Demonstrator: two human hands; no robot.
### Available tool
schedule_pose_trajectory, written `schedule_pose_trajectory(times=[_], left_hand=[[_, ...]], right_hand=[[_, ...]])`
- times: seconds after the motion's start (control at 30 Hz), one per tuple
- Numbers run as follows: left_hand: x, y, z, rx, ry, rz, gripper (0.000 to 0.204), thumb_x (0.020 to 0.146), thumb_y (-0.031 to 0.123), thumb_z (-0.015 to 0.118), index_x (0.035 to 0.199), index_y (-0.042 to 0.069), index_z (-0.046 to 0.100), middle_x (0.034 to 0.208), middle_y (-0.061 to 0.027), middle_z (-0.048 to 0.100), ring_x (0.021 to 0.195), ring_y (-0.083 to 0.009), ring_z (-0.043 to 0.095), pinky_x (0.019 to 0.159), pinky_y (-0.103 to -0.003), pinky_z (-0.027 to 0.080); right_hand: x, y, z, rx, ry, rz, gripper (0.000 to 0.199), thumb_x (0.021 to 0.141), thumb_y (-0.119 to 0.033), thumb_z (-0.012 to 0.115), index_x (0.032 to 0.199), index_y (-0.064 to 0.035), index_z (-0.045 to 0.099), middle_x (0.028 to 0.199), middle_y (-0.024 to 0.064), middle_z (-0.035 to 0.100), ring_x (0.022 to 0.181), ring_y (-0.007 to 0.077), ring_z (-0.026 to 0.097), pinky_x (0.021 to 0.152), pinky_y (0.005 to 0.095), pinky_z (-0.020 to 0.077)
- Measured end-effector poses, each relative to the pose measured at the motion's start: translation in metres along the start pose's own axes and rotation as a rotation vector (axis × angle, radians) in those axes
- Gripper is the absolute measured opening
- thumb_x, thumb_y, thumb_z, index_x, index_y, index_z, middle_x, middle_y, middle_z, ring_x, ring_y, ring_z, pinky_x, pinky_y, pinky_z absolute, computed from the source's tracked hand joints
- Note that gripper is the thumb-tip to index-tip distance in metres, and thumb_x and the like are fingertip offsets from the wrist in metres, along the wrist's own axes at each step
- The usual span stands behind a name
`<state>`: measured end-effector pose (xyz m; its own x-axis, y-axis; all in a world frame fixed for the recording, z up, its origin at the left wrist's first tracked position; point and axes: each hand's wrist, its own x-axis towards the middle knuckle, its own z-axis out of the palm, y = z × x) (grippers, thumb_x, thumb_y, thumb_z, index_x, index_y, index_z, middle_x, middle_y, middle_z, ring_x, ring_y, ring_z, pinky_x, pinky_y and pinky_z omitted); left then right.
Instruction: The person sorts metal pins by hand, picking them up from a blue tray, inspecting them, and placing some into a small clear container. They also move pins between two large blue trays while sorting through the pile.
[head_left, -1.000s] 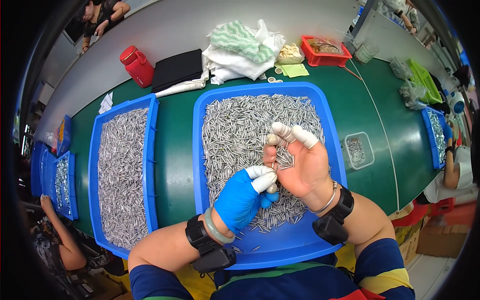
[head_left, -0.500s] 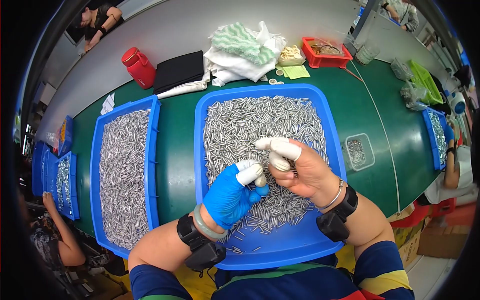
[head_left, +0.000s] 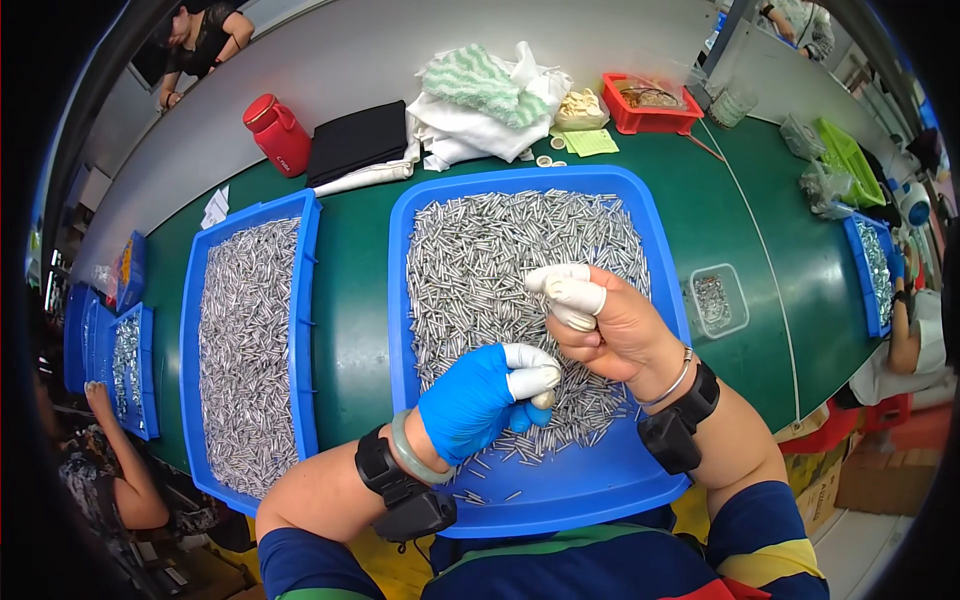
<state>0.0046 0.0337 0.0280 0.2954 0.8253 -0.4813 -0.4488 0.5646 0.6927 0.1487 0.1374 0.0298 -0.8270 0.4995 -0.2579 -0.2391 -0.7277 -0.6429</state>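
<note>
My left hand (head_left: 468, 402), in a blue glove with white finger cots, hangs over the middle blue tray (head_left: 600, 492). Its thumb and fingertips are pinched together; anything between them is too small to make out. Up and to its right, my right hand (head_left: 625, 328) is bare apart from white cots on thumb and fingers. Those fingers are also closed in a pinch, and what they hold is hidden. Beneath both hands lies a heap of small silvery metal pins (head_left: 500, 235), thinning out toward the tray's near side.
A second blue tray (head_left: 304, 340) full of similar pins stands at left. To the right sits a small clear container (head_left: 740, 300) with small metal pieces. Along the back are a red flask (head_left: 280, 140), black cloth (head_left: 357, 145), towels (head_left: 480, 90) and a red bin (head_left: 650, 120). Other people work around.
My left hand has moved a little right and toward me, its fingertips drawing together. My right hand has shifted slightly right, still pinched.
</note>
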Motion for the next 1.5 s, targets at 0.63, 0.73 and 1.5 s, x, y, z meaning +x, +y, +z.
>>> schedule_pose_trajectory(times=[0.63,0.73,1.5], left_hand=[[0.045,0.064,0.121,0.314,-0.200,0.014,0.013,0.084,0.015,0.054,0.088,0.003,0.056,0.060,0.0016,0.045,0.047,-0.0046,0.035,0.040,-0.017,0.026],[0.080,0.057,0.139,0.460,-0.219,-0.015,0.015,0.084,0.017,0.056,0.089,0.003,0.056,0.061,0.0030,0.045,0.049,-0.0033,0.036,0.041,-0.017,0.026],[-0.001,0.004,0.018,-0.450,0.296,0.376,0.026,0.091,0.025,0.042,0.096,0.002,0.055,0.086,-0.0084,0.056,0.077,-0.0174,0.055,0.069,-0.028,0.050]], right_hand=[[0.005,0.006,0.000,0.020,0.111,-0.123,0.014,0.082,-0.012,0.052,0.094,-0.0066,0.058,0.056,-0.0048,0.043,0.045,0.0038,0.036,0.038,0.0197,0.0256],[0.008,0.007,0.007,0.058,0.101,-0.161,0.013,0.082,-0.012,0.052,0.093,-0.0065,0.058,0.058,-0.0042,0.044,0.046,0.0046,0.037,0.038,0.0198,0.0258],[0.007,-0.009,-0.024,0.479,-0.119,-0.163,0.025,0.082,-0.017,0.045,0.095,0.0009,0.057,0.078,0.0087,0.055,0.061,0.0159,0.046,0.044,0.0205,0.0328]])
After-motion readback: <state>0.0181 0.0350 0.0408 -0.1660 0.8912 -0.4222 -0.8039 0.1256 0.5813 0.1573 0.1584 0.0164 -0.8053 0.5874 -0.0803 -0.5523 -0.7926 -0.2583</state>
